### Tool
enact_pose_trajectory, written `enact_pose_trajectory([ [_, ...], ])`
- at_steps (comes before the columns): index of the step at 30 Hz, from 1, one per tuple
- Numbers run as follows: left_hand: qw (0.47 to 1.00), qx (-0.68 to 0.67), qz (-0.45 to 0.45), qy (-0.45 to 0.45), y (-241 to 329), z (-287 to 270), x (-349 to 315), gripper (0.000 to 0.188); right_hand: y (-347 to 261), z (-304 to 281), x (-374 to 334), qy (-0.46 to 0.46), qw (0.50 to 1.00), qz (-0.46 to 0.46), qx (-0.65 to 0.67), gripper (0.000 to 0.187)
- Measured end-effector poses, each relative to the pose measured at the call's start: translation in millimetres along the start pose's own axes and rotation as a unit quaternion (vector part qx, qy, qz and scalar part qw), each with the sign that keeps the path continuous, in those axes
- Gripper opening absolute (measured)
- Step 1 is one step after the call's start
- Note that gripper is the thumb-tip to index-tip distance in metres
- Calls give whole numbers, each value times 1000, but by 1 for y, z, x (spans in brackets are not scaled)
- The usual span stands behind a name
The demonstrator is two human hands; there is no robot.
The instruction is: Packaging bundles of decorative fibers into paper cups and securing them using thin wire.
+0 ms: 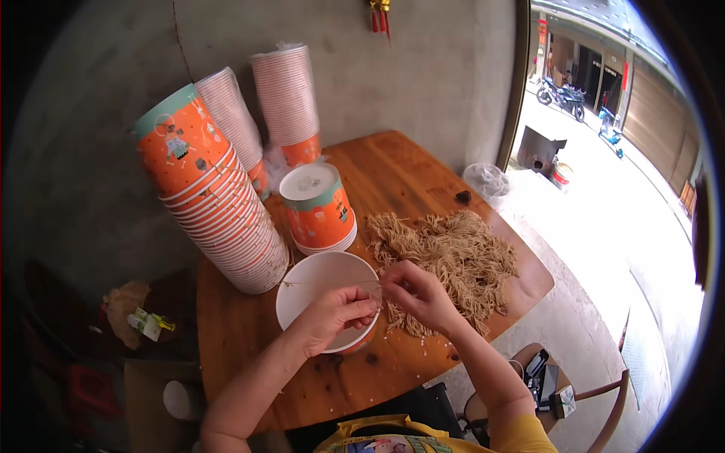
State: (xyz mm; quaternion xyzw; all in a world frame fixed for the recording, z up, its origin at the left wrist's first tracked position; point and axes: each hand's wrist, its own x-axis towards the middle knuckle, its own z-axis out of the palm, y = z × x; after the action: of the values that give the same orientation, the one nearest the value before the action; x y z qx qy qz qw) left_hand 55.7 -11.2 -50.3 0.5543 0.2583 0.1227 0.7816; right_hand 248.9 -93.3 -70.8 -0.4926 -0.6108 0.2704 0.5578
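Note:
A white-lined paper bucket [308,273] stands upright at the near edge of the wooden table. Across its mouth runs a thin tan cord [326,284], from the left rim to my right hand [414,293], which pinches it above the right rim. Over the bucket's opening, my left hand [340,315] is closed, its fingertips by the right rim; what they hold is too small to make out. A heap of tan cords [453,260] lies right beside my right hand.
Behind the bucket, orange paper buckets [321,219] stand upside down. A tall leaning stack of buckets [226,208] rises at left, with wrapped stacks [285,94] farther back. A chair [604,423] holding small items is at lower right; a doorway opens beyond.

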Motion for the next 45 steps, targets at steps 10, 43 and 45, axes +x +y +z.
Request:
enact_pose_trajectory([
  [10, 1000, -8, -6, 7, 0, 1, 8, 16, -13, 7, -20, 43, 965, -151, -212, 18],
  [43, 975, -192, -98, -56, 1, -5, 22, 14, -9, 7, -28, 24, 992, -50, -111, 9],
  [45, 974, -203, -95, -42, 1, -3, 22, 16, -8, 4, -29, 14, 995, -66, -80, 7],
])
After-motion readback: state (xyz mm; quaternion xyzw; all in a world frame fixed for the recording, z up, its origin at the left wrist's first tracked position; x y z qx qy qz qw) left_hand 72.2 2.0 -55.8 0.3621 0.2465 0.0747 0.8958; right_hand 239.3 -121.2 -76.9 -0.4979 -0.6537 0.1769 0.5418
